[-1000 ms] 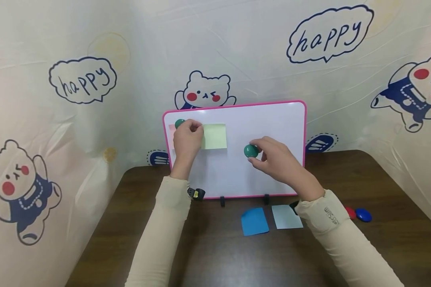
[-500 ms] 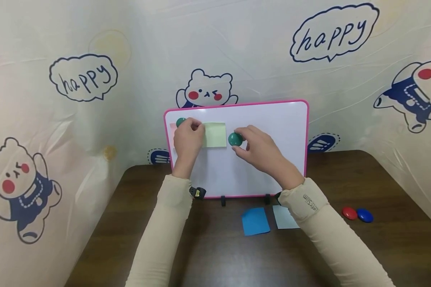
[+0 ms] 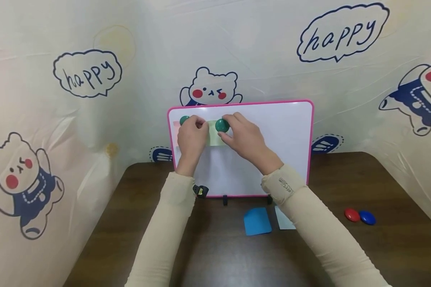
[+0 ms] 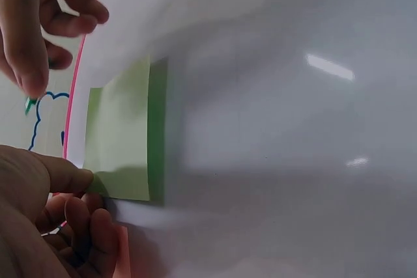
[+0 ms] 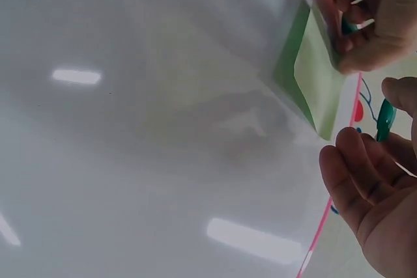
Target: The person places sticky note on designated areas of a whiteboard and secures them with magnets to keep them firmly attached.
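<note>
Right hand [image 3: 242, 137]: thumb and fingers clamped on the rim of a glossy green round magnet [image 3: 222, 125], held off the board.
Left hand [image 3: 193, 135]: thumb and fingertips pinching the upper left corner of a pale green square paper note [image 4: 120, 135]; whether they also press on the board behind, I cannot tell.
Magnet to note: from the head, the disc overlaps the note's upper part; the right wrist view shows them apart, the disc nearly edge-on. The note lies beyond the magnet and toward the left hand, which is nearer to it. Near square, it has no clear long axis, and part of it stands away from the board.
Board's upper left: a second green magnet [image 3: 184, 119] at the top of a pink paper note [image 3: 176, 135], partly behind the left hand.
Board: a white, pink-rimmed whiteboard [image 3: 287, 131] standing upright on black feet [image 3: 225, 200].
Tabletop: on dark brown wood grain [image 3: 215, 259], a bright blue paper note [image 3: 257, 221], a pale blue paper note [image 3: 285, 219] partly under the right sleeve [image 3: 291, 189], and red [image 3: 352, 215] and blue [image 3: 367, 217] round magnets side by side.
</note>
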Action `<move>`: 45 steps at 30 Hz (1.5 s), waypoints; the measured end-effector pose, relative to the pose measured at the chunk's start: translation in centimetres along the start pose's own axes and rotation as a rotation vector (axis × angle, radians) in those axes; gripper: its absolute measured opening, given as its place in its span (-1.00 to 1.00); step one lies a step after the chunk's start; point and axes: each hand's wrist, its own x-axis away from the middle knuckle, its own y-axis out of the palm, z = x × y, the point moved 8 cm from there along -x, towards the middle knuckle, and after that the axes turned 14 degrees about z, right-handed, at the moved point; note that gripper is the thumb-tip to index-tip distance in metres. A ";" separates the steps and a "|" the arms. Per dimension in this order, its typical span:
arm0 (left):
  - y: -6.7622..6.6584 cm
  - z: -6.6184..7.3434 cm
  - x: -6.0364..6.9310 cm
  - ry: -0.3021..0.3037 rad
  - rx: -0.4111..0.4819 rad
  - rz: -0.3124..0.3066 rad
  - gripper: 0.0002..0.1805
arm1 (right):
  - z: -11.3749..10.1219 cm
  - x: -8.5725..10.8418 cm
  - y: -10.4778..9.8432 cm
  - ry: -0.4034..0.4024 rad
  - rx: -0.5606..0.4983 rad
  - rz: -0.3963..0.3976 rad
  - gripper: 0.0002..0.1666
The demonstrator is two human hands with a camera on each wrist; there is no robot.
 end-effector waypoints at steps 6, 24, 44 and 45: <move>-0.1 0.2 -0.1 0.028 0.011 -0.003 -0.76 | -0.4 -1.3 1.7 -0.076 0.083 -0.039 -0.43; 0.2 0.1 -0.3 0.027 -0.027 -0.004 -0.76 | 0.5 -2.3 3.5 -0.043 0.181 -0.135 -0.43; 0.3 -0.2 -0.1 -0.018 -0.028 -0.021 -0.73 | -0.3 -2.0 3.7 -0.125 0.214 -0.040 -0.51; 0.3 -0.1 -0.1 -0.018 -0.024 -0.022 -0.73 | -0.3 -2.0 3.7 -0.126 0.216 -0.032 -0.52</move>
